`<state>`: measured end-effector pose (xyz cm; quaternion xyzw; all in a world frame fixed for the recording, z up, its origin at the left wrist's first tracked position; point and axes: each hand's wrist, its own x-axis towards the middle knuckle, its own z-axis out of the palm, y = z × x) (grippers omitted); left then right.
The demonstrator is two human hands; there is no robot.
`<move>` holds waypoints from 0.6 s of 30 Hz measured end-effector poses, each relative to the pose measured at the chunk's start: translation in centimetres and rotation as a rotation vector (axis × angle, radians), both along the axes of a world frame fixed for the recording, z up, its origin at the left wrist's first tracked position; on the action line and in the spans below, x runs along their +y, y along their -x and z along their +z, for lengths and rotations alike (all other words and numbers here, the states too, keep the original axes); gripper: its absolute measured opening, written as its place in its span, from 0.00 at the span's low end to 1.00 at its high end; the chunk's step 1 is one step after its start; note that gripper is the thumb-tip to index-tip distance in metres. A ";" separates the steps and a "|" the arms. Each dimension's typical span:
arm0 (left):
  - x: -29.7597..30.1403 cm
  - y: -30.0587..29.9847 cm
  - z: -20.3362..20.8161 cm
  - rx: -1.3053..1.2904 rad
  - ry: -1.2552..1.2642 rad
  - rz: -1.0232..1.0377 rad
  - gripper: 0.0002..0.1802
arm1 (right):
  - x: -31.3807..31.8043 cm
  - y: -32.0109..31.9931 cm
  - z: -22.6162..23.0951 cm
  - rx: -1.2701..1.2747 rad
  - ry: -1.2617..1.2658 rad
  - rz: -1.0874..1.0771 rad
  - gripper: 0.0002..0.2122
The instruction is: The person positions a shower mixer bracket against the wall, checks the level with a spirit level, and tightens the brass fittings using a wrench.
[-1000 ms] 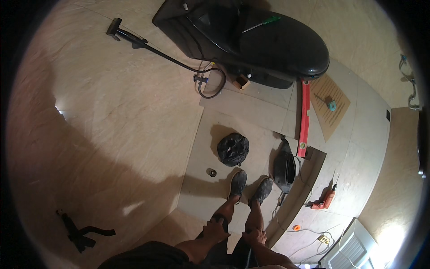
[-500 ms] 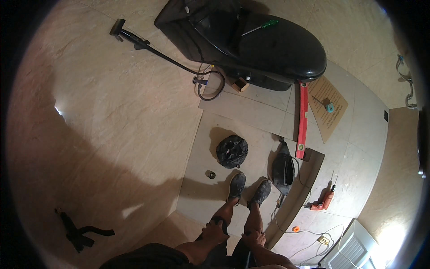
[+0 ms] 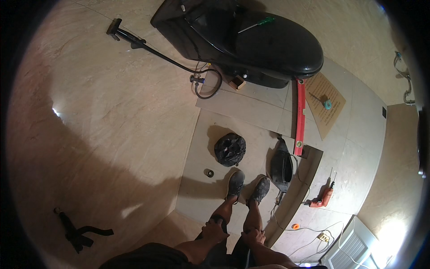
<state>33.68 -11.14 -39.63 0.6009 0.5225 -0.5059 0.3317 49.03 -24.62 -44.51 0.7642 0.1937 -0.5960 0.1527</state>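
My left hand rests on my left knee, fingers laid over it, holding nothing. On my right leg lies my right hand, also without anything in it. Beyond my dark shoes a black plastic bag, bunched into a round bundle, sits on the floor, with a small dark ring beside it. Right of my feet is a black waist bag with its mouth gaping. Farther off, a black toilet stands on a raised tiled step, and a green-handled screwdriver lies on its lid.
A red spirit level lies by a cardboard sheet. At right are an orange drill, an orange ring, a power outlet with cords and a white louvred panel. A black sprayer hangs left on its hose.
The view has shifted slightly, so the scene sits a little higher and farther left. Both hands stay on my legs, and no object has visibly moved.
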 end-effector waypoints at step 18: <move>0.0 -0.2 0.3 0.018 -0.003 -0.003 0.48 | 0.4 -0.5 0.6 0.040 -0.018 -0.017 0.23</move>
